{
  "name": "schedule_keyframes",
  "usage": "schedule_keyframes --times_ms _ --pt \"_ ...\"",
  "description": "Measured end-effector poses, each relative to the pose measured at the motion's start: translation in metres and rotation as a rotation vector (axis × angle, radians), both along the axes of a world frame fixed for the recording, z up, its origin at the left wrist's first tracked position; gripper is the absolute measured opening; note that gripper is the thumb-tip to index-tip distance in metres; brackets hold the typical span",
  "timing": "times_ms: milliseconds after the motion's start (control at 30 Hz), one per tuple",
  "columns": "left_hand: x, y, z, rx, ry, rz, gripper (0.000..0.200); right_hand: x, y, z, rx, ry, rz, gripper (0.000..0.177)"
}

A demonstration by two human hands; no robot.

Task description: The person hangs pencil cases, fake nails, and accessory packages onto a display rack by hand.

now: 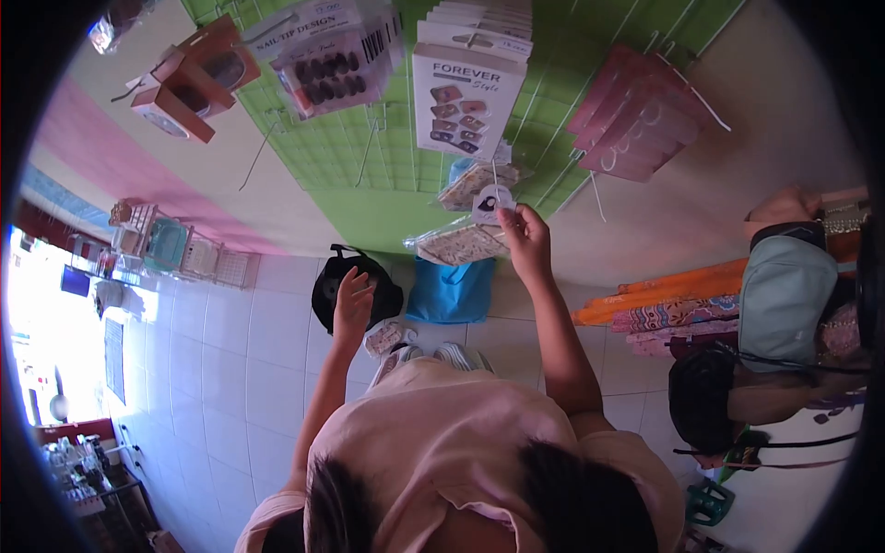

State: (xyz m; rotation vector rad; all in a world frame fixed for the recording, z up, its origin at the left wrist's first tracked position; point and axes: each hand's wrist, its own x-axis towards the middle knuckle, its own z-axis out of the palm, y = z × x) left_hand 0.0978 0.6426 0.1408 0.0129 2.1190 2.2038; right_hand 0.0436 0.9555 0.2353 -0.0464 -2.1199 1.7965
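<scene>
My right hand (525, 235) pinches a white tag (486, 206) with a dark emblem, at the end of a wire hook. A clear-wrapped packet with a small floral pattern (459, 244) hangs just under the tag, and a similar wrapped packet (470, 188) is behind it. What is inside the wrapping I cannot make out. My left hand (353, 300) is raised with its fingers apart and holds nothing. In view, it overlaps a black bag (324, 288) on the floor.
White "Forever Style" boxes (468, 101), a nail tip pack (336, 78) and pink packs (636, 120) hang on the green grid panel (355, 210). A blue bag (450, 293) stands below. Bags (788, 300) and patterned cloth hang at the right. Wire baskets (189, 253) are at the left.
</scene>
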Motion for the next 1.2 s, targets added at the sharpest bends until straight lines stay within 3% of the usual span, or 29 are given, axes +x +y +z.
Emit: schedule_keyframes --times_ms 133,367,467,500,600,667,733,800,867,933,1033,1200 --pt "0.022 -0.011 -0.018 0.028 -0.067 0.039 0.055 -0.033 0.01 -0.024 -0.003 0.028 -0.039 0.026" --pt "0.053 -0.057 -0.024 -0.2 -0.06 0.129 0.054 -0.084 0.005 -0.034 0.114 0.105 -0.198 0.025" --pt "0.063 -0.089 -0.034 -0.25 -0.088 0.155 0.053 -0.07 -0.022 -0.038 0.56 0.347 -0.588 0.038" --pt "0.065 -0.099 -0.035 -0.277 -0.112 0.162 0.053 -0.059 -0.029 -0.045 0.606 0.292 -0.625 0.055" --pt "0.069 -0.129 -0.047 -0.306 -0.191 0.154 0.053 -0.018 -0.063 -0.077 0.627 0.172 -0.805 0.058" --pt "0.069 -0.151 -0.066 -0.29 -0.247 0.114 0.054 0.01 -0.079 -0.129 0.666 0.079 -0.725 0.056" --pt "0.066 -0.168 -0.077 -0.373 -0.271 -0.002 0.055 0.048 -0.094 -0.185 0.575 -0.21 -0.501 0.055" --pt "0.063 -0.187 -0.087 -0.399 -0.311 -0.099 0.055 0.084 -0.113 -0.251 0.436 -0.423 -0.413 0.052" --pt "0.066 -0.21 -0.102 -0.417 -0.299 -0.139 0.052 0.117 -0.142 -0.293 0.054 -0.596 -0.343 0.046" --pt "0.063 -0.224 -0.106 -0.425 -0.31 -0.136 0.051 0.144 -0.167 -0.341 0.059 -0.73 -0.36 0.04" --pt "0.072 -0.244 -0.121 -0.464 -0.336 -0.138 0.049 0.166 -0.204 -0.355 -0.115 -0.841 -0.197 0.033" --pt "0.071 -0.252 -0.19 -0.475 -0.378 -0.208 0.048 0.168 -0.228 -0.413 -0.101 -1.06 -0.023 0.03"
